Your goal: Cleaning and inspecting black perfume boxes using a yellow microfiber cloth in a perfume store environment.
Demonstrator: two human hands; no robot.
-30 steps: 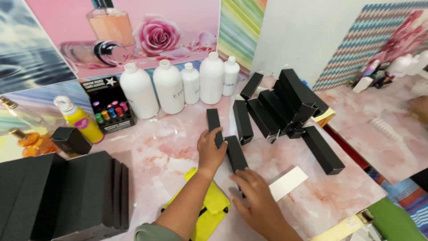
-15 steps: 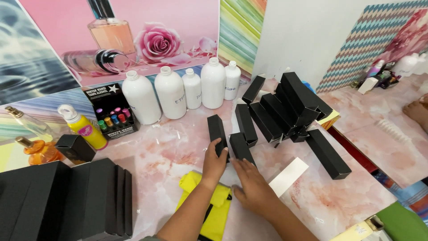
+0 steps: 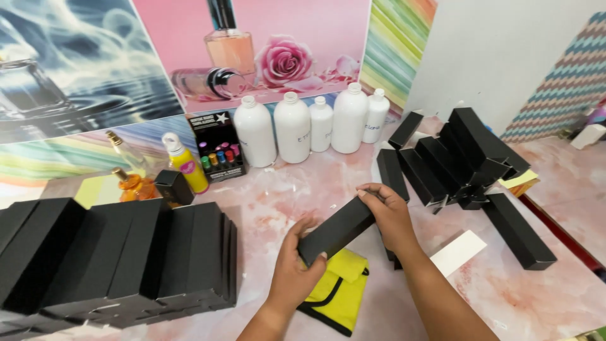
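Pink marble table (image 3: 303,189). Left hand (image 3: 293,271) and right hand (image 3: 388,218) gripping black box (image 3: 336,229); white bottles (image 3: 309,123) at 12 o'clock.

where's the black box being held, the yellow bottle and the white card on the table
black box (image 3: 336,230): head view, middle of its top face, between the two hands.
yellow bottle (image 3: 186,168): head view, on its yellow body below the white cap.
white card (image 3: 459,252): head view, centre of the flat card.
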